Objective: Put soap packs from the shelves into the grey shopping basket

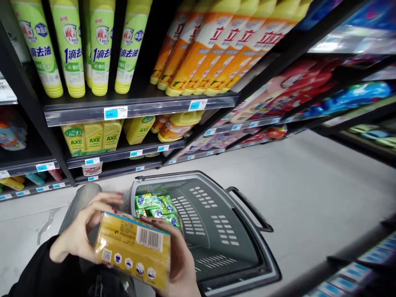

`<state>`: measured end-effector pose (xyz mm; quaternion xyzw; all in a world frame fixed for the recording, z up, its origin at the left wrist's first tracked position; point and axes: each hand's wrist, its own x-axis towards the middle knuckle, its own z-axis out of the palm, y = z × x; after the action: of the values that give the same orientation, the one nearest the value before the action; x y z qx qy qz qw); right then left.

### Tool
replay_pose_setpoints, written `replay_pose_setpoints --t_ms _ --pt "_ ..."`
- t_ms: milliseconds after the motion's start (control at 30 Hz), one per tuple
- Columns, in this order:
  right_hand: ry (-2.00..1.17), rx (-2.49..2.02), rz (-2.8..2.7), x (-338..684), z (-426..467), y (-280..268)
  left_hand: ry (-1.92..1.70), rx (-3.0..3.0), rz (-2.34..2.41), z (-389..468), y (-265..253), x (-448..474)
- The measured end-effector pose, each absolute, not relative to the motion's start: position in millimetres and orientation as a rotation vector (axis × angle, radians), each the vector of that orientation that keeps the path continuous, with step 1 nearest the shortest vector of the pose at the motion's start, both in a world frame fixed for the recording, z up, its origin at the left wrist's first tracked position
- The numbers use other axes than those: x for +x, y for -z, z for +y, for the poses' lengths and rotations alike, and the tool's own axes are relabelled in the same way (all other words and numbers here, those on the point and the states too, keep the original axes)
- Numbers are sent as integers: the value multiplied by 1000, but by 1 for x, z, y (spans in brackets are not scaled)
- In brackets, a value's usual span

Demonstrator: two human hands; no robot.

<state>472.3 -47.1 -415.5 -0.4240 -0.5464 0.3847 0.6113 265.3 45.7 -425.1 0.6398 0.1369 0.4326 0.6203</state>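
Note:
A yellow plastic-wrapped pack point(128, 249) is tilted in front of me, its barcode, QR code and row of round blue icons facing up. My left hand point(82, 231) is curled about its left end, the fingertips near the top edge. Around the right end wraps my right hand point(181, 258), with fingers over the far edge and the palm against the side. Just beyond the pack stands a grey shopping basket point(216, 243) with a black handle. Several green packs point(157, 208) lie inside it at the left, partly hidden by my right hand.
Upright green bottles point(100, 49) and orange bottles point(213, 49) line the upper shelf point(154, 108). Yellow AXE bottles point(93, 138) stand on the shelf below. Pale floor point(312, 185) extends right of the basket, and another shelf edge point(361, 268) crosses the lower right.

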Motion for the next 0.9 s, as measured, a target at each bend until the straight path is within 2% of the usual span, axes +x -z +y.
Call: replay_pose_setpoints --t_ms 100,233,467,567,667,767,900 --pt "-678 -1161 -1404 468 -48 403 -990 1355 382 57 444 267" --pt "-262 -1404 -1738 456 -47 374 -844 912 362 61 466 275" --pt "63 -1382 -1962 439 -42 352 -781 583 459 46 475 289" --pt "-25 -1355 -1946 445 -42 358 -820 650 475 48 479 285" --pt "-330 -1268 -1825 460 -42 373 -961 779 467 54 475 278" --pt "-570 -1135 -1649 475 -39 395 -1051 1043 437 58 457 273" --pt "-727 -957 -1422 489 -29 427 -1044 1404 540 47 420 274"
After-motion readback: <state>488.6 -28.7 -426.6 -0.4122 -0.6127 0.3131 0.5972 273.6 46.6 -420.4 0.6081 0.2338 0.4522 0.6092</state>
